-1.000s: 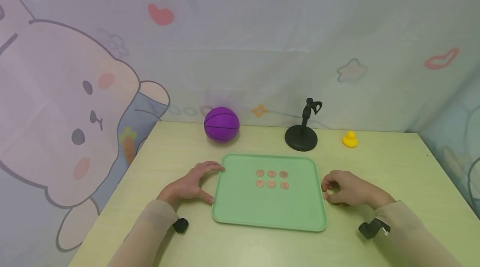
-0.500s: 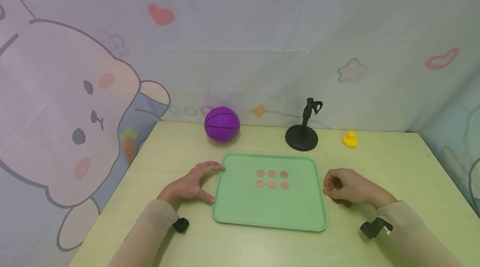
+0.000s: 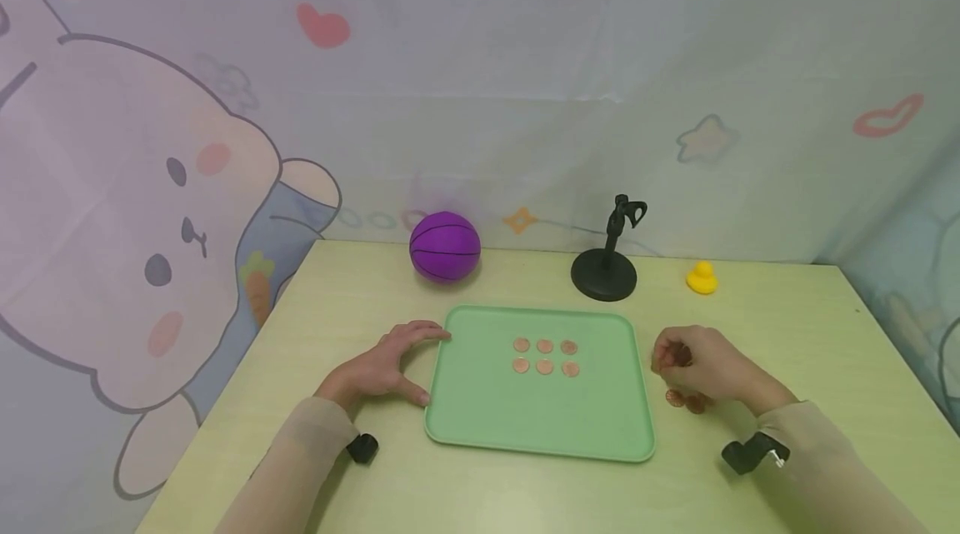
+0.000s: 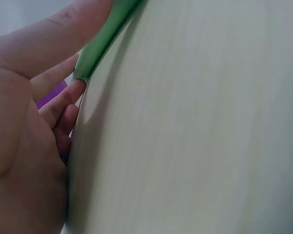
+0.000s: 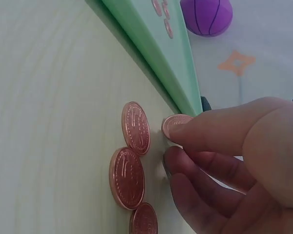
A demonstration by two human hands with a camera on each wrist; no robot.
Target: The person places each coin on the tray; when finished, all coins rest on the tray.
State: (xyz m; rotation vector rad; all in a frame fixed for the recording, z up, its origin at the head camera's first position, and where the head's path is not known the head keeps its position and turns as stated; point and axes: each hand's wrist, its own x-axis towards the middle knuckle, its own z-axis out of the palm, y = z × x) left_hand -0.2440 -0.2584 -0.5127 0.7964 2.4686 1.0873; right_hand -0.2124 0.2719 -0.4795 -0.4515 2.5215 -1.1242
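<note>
A green tray [image 3: 540, 426] lies on the table, with copper-coloured coins [image 3: 544, 346] in two short rows on it. My left hand [image 3: 382, 367] rests at the tray's left edge, fingers and thumb spread along the rim; in the left wrist view, fingertips touch the green rim [image 4: 100, 51]. Just right of the tray is my right hand [image 3: 701, 363]. Its thumb and fingers pinch a coin [image 5: 172, 124], partly covered by the thumb in the right wrist view. Below that hand, more coins [image 5: 127, 178] lie touching one another on the table.
Behind the tray are a purple ball [image 3: 445, 247] and a black stand with a round base [image 3: 603, 276]. A yellow rubber duck [image 3: 702, 278] sits at the back right. The table [image 3: 480, 492] meets a printed cloth backdrop [image 3: 480, 101] at its far edge.
My right hand has shifted slightly away from me and to the right with the pinched coin, uncovering coins on the table beneath. The left hand and tray hold their place.
</note>
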